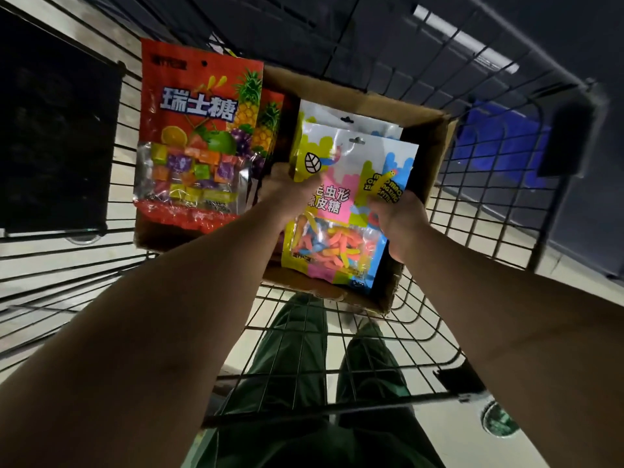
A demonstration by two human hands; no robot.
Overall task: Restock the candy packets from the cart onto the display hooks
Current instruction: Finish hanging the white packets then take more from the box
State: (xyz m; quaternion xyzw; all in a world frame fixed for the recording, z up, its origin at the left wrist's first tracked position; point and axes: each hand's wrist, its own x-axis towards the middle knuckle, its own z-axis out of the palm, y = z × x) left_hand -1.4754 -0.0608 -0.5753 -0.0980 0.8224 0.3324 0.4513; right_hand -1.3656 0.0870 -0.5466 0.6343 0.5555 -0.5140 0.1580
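Note:
A cardboard box [429, 153] sits in the wire cart [354, 359] below me. Red fruit-candy packets [199, 130] stand at its left side. Pink, yellow and blue gummy-worm packets [341, 231] stand at its right, with at least one more [324, 113] behind the front one. My left hand [287, 194] grips the left edge of the front gummy-worm packet. My right hand [398, 221] grips its right edge. The fingers of both hands are hidden behind the packet.
The cart's wire sides rise all around the box. A dark panel [57, 146] hangs at the cart's left wall and a blue object [499, 146] lies beyond the right wall. My green trousers [304, 383] show through the mesh. No display hooks are in view.

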